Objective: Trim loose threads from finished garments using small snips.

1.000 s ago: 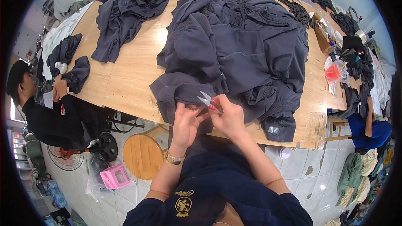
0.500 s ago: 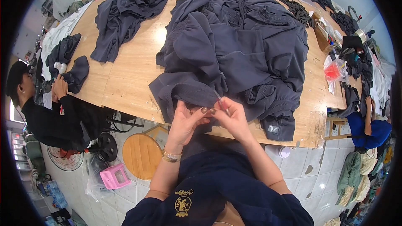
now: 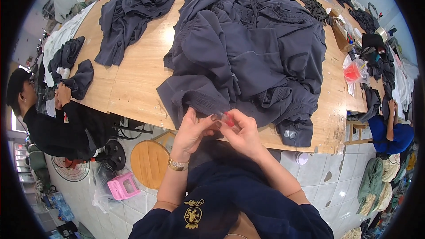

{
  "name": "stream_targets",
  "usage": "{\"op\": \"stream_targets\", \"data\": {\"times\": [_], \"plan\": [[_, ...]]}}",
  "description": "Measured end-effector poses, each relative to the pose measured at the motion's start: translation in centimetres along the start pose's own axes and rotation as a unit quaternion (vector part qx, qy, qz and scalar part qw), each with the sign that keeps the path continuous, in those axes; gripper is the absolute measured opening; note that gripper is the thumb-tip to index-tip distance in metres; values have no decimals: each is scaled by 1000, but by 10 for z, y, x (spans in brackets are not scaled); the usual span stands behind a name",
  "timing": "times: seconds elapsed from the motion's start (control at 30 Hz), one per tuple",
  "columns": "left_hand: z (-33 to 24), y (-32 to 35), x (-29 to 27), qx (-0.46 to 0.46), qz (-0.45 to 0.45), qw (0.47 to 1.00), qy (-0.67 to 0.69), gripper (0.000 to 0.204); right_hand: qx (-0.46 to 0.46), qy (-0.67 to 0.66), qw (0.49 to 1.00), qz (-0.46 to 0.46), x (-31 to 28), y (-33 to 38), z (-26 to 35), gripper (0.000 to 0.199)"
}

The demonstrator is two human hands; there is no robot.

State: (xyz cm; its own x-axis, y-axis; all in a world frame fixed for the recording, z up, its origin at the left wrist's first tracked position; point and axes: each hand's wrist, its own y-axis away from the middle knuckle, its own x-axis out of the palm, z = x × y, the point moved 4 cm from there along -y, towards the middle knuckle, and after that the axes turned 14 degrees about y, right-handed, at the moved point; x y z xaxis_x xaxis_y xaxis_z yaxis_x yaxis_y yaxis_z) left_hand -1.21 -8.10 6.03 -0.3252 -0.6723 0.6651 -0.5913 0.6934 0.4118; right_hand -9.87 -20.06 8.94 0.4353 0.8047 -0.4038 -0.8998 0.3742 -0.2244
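dark grey garment, the nearest fold of the big heap, lies at the near edge of the wooden worktop, right under both hands. a second ago a small pale tool showed open between the fingers just above the cloth; now the hands have closed in on each other and only a small red-tipped piece shows between them. that suggests the fine work on the garment's ribbed hem is under way rather than being set up. the left hand, with a gold watch at the wrist, has its grip pinched almost closed, fingertips on the hem and against the red-tipped piece. the right hand is curled tight around that same piece; i cannot tell how much of the tool sits inside the fist. the rest of the grey heap is unchanged behind them.

as for containers, a clear plastic bag with something red inside sits at the right edge of the worktop, and a small pink basket stands on the tiled floor beside a round wooden stool; its contents are not visible. a co-worker in black handles another dark piece at the left end.
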Motion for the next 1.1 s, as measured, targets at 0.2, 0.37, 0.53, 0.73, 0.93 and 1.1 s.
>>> {"op": "stream_targets", "data": {"times": [0.2,0.37,0.53,0.73,0.93,1.1], "plan": [[2,1,-2,42,48,995,76,59,-115,135,984,25,8,9,4,23],[-4,5,-4,21,12,998,59,66,-87,36,995,13,-3,11,3,22],[-6,6,-8,7,-2,997,81,68,0,57,997,-50,-10,15,-25,22],[-5,6,-8,-6,-9,994,105,69,-95,243,960,-97,-3,18,-27,28],[-5,7,-8,-5,-11,994,110,70,-126,276,947,-105,1,15,-25,29],[-3,7,-11,2,0,994,108,77,-126,292,945,-81,2,13,-20,25]]}}
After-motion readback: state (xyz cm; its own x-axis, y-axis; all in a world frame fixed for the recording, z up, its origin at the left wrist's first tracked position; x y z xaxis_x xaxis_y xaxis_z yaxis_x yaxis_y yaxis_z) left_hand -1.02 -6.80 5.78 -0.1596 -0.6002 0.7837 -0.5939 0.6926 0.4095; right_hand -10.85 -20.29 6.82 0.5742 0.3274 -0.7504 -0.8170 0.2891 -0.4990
